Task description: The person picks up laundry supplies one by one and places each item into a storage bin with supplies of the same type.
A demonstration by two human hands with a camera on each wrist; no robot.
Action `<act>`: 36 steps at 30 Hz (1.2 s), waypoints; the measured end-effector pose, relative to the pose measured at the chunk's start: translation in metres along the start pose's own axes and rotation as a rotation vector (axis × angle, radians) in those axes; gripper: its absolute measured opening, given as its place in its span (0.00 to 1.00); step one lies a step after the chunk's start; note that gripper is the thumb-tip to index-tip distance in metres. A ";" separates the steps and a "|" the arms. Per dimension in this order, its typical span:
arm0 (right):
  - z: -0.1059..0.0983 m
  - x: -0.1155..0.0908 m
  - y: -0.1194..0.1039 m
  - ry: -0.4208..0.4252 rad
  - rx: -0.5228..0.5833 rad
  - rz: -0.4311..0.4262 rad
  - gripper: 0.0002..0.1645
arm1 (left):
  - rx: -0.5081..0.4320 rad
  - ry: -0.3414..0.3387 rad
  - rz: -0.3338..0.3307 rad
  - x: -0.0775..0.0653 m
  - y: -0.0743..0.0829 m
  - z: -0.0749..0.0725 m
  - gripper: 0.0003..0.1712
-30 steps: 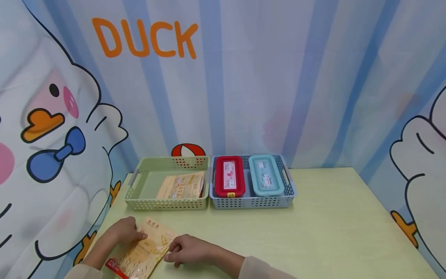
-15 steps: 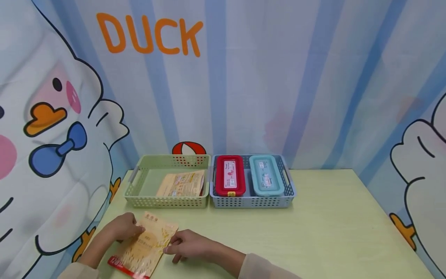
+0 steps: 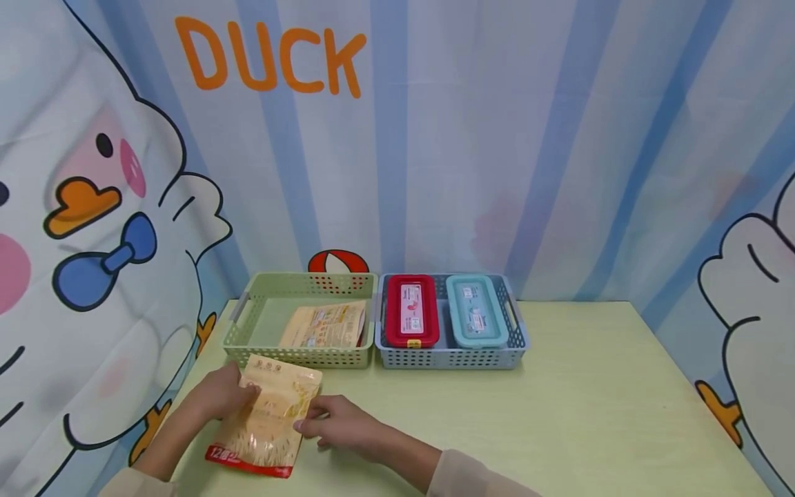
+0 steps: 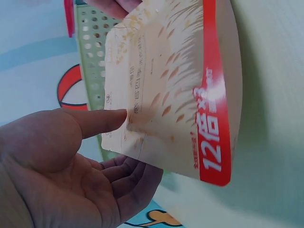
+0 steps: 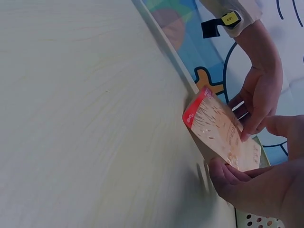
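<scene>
Both hands hold a beige pouch (image 3: 273,421) with a red band along its near edge and grain drawings on its front. My left hand (image 3: 220,395) grips its left side, the thumb on the printed face and the other fingers behind, as the left wrist view shows. At the opposite side edge, my right hand (image 3: 344,421) pinches the pouch between thumb and fingers. The pouch's far edge overlaps the front of a green basket (image 3: 263,321) in the head view. Inside that basket lies another beige packet (image 3: 329,326), its printed side up.
A blue basket (image 3: 450,359) stands against the green one on its right. It contains a red-lidded box (image 3: 412,310) and a light blue box (image 3: 477,310). Behind the table (image 3: 584,407) hangs a duck-print curtain (image 3: 459,138); it also flanks both sides.
The pouch has moved away from the table's near edge, toward the green basket, with both hands still on it. It has turned a little more upright. The head view has shifted slightly.
</scene>
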State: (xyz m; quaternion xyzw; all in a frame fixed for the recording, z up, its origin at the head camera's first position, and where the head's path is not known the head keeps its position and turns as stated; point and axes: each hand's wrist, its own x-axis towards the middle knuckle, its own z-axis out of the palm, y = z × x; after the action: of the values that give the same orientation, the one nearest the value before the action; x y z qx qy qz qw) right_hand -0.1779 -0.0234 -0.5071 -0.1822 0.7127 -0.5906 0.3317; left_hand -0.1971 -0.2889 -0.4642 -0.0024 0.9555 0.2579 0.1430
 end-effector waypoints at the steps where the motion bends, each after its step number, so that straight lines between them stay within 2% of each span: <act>1: 0.000 0.000 0.000 0.018 0.025 -0.009 0.13 | -0.010 0.000 0.001 -0.001 0.003 -0.002 0.21; 4: -0.001 0.000 0.000 0.067 0.063 -0.021 0.13 | -0.020 0.008 0.009 -0.004 0.009 -0.006 0.20; 10: 0.000 -0.002 -0.004 0.157 0.153 -0.025 0.20 | -0.020 0.041 0.066 -0.011 0.019 -0.012 0.26; 18: -0.008 -0.009 -0.012 0.193 0.133 -0.076 0.29 | -0.093 0.000 0.100 -0.016 0.025 -0.025 0.27; 21: -0.013 -0.011 -0.016 0.212 0.124 -0.106 0.30 | -0.142 0.006 0.144 -0.015 0.026 -0.028 0.30; 24: -0.017 -0.011 -0.017 0.230 0.118 -0.119 0.31 | -0.235 -0.002 0.169 -0.012 0.025 -0.028 0.30; 29: -0.023 -0.013 -0.019 0.246 0.113 -0.127 0.29 | -0.365 -0.042 0.179 -0.011 0.022 -0.030 0.32; 36: -0.031 -0.016 -0.029 0.293 0.113 -0.166 0.27 | -0.427 -0.053 0.198 -0.012 0.028 -0.036 0.34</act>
State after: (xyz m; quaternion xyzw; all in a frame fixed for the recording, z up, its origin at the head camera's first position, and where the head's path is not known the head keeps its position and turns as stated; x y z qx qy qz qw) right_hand -0.1915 0.0029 -0.4722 -0.1335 0.7016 -0.6753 0.1842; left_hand -0.1973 -0.2836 -0.4175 0.0681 0.8706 0.4671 0.1384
